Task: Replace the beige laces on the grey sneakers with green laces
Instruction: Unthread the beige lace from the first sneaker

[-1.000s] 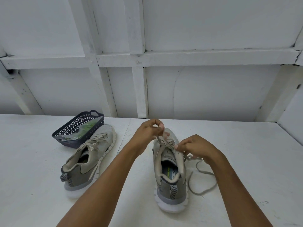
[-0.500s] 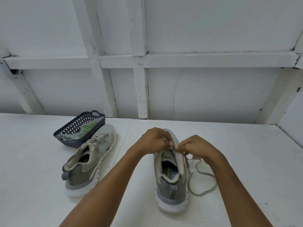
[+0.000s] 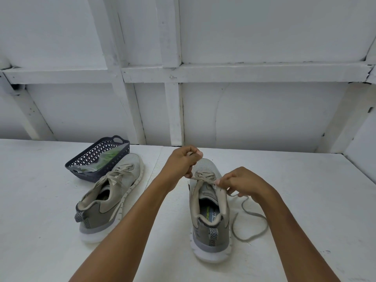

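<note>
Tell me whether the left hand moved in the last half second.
Yes. The left hand has moved from the right-hand sneaker's tongue toward its toe, gripping beige lace.

Inside the right-hand grey mesh sneaker [image 3: 203, 241], the blue-grey insole [image 3: 212, 216] shows dark letters "PY FO" — the rest is cut off by the heel collar — beside green lettering too hidden to read.

2 grey sneakers stand on white soles, heels nearest the camera. The left sneaker [image 3: 114, 192], toe angled right, is fully laced in beige. The right sneaker [image 3: 209, 224] is partly unlaced, its lace [image 3: 254, 214] trailing loose beside it. Green laces [image 3: 109, 157] lie in the basket [image 3: 89, 157].
</note>
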Tool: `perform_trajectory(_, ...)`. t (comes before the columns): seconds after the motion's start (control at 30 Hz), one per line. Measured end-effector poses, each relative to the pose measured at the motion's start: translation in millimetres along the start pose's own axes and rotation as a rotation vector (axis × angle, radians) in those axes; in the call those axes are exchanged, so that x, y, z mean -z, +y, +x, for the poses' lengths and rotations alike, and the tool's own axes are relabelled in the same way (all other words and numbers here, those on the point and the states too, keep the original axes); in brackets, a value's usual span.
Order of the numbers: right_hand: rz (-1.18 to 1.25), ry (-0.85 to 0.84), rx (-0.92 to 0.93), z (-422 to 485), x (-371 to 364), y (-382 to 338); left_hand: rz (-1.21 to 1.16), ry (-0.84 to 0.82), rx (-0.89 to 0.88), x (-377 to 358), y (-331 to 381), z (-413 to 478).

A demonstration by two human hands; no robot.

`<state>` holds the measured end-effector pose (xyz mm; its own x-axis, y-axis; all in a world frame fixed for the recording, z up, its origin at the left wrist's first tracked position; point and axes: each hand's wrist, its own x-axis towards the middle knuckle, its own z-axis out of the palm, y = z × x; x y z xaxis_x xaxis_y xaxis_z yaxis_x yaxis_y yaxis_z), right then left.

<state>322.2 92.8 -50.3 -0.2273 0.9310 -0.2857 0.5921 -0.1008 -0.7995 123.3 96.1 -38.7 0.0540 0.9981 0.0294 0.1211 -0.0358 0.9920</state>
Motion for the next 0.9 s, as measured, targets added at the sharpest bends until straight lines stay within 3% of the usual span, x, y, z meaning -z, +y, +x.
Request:
perform_trajectory(0.1,-0.019,0.001,-0.007,-0.8,-0.7,-0.4,0.376,-0.098,-0.051,-2.1,1.0,-2.3)
perform_trajectory(0.2,-0.02,-0.003,-0.012,-1.0,0.7,1.4,0.763,-0.271,0.021,1.1,-0.4,-0.8)
perform_trajectory(0.3,-0.024,0.003,-0.005,-0.1,0.7,1.3,0.741,-0.231,0.002,4.6,-1.8,2.3)
perform_trajectory(0.4,-0.035,0.023,-0.004,0.3,0.9,1.4,0.583,-0.023,-0.012,7.3,-0.7,4.0)
perform_trajectory(0.47,-0.045,0.031,-0.014,0.7,0.5,1.9,0.632,0.067,0.024,13.9,-1.8,5.4)
perform_trajectory(0.57,-0.095,0.058,-0.025,2.3,-2.9,-0.9,0.829,-0.034,0.093,22.9,-3.2,2.7)
perform_trajectory(0.77,-0.297,0.122,0.021,10.2,-19.3,-12.5,0.945,-0.136,0.085,9.3,-7.9,-4.8)
perform_trajectory(0.9,-0.329,0.128,0.025,10.3,-20.1,-15.0,0.998,-0.106,0.052,3.1,-17.6,-2.8)
